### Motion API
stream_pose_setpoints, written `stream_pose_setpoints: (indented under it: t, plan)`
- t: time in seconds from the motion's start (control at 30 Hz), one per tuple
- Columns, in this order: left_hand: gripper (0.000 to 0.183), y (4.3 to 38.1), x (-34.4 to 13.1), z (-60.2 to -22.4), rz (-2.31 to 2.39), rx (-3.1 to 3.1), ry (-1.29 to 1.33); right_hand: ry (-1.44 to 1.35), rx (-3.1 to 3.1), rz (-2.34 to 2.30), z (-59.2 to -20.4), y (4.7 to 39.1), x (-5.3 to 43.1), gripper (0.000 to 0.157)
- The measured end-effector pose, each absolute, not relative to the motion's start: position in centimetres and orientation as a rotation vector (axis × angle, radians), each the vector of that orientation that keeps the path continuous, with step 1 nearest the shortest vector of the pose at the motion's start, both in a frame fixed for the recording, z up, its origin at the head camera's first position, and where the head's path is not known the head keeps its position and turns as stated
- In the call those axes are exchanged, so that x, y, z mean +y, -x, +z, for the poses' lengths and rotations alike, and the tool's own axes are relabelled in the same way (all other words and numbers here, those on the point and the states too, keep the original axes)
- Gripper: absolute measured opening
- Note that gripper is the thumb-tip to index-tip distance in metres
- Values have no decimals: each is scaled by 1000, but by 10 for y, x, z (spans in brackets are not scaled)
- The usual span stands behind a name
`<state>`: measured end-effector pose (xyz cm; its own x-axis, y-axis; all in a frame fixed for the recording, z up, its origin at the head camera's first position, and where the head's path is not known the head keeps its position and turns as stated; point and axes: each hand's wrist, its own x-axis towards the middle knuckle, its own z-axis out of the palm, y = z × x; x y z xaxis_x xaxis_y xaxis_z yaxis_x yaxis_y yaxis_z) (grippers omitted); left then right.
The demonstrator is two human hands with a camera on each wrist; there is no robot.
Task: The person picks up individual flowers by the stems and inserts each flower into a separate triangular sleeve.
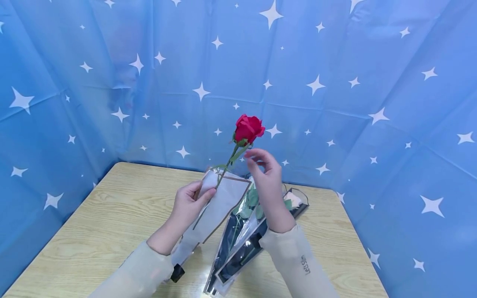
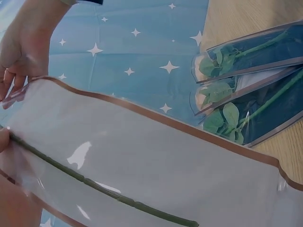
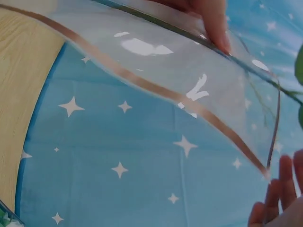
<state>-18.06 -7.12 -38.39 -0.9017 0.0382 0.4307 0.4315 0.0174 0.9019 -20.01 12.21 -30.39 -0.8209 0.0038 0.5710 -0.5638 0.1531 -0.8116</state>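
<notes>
A red rose with a green stem tilts up to the right in the head view, its bloom beyond the top end of a white flower sleeve with brown edging. Between thumb and fingers, my left hand pinches the stem together with the sleeve's upper part. The stem runs lengthwise along the sleeve. My right hand is raised just right of the rose's upper leaf, fingers bent loosely with a gap between thumb and forefinger. In the right wrist view its fingertips appear beside the sleeve's corner.
Wrapped flowers in dark sleeves lie overlapping on the wooden table, below my right forearm. One pale bloom shows at its sleeve's end. A black piece sits at the white sleeve's lower end. Blue star-printed cloth hangs behind.
</notes>
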Motion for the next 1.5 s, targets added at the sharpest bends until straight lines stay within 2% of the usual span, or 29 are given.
stream_pose_setpoints:
  t: [0.2, 0.43, 0.63, 0.93, 1.1, 1.27, 1.5]
  plan:
    - [18, 180, -74, -384, -2007, -2080, 521, -648, -1922, 2027, -292, 211, 133, 27]
    - [24, 180, -77, -383, -2116, -2176, 566, -851, -2042, 2102, -280, 213, 140, 23]
    - [26, 180, -77, -382, -2137, -2188, 566, -807, -2142, 2079, -281, 210, 142, 24]
    - [20, 181, -75, -383, -2072, -2180, 517, -828, -2191, 2021, -280, 207, 139, 15]
    - [19, 181, -73, -384, -2032, -2141, 491, -792, -2071, 2062, -281, 204, 136, 24]
    - [22, 181, -71, -384, -2014, -2080, 489, -624, -2051, 2074, -283, 202, 131, 24]
    - [19, 182, -70, -384, -2001, -2051, 491, -526, -2177, 1996, -290, 202, 127, 29]
